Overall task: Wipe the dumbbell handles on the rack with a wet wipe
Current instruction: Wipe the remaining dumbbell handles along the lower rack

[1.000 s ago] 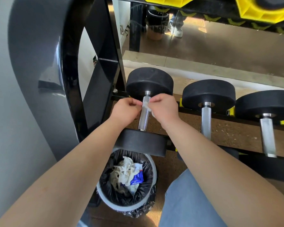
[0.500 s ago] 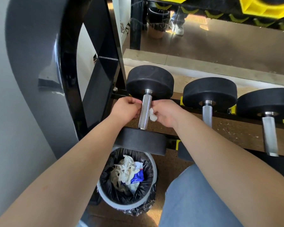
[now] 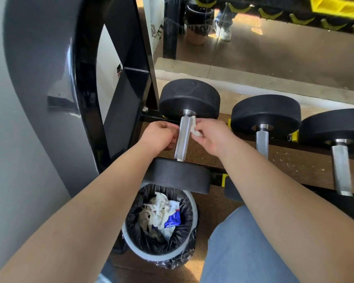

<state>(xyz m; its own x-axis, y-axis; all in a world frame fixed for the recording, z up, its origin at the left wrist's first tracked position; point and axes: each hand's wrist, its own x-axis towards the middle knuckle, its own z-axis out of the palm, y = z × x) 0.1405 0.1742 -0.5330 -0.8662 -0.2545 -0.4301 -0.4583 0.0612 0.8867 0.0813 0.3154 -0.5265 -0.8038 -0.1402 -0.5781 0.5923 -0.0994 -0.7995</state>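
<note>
The leftmost dumbbell lies on the rack (image 3: 307, 144) with its knurled steel handle (image 3: 183, 137) running between two black round heads. A crumpled white wet wipe (image 3: 195, 127) sits against the handle's upper right side, pinched by my right hand (image 3: 209, 137). On the handle's left side is my left hand (image 3: 158, 137), fingers curled toward the bar and touching it; whether it holds an end of the wipe is hidden. Two more dumbbells with bare handles (image 3: 262, 142) (image 3: 341, 170) lie to the right.
A grey waste bin (image 3: 159, 252) with a black liner holds used wipes and a blue packet, below the near dumbbell head. The black rack upright (image 3: 127, 78) stands left, a grey wall beyond it. My jeans-clad knee (image 3: 243, 248) is at lower right. A mirror is behind.
Both hands slid down the handle and then back up toward the far head. The wipe, earlier mostly covered by my right hand, now shows bunched at the top of the bar.
</note>
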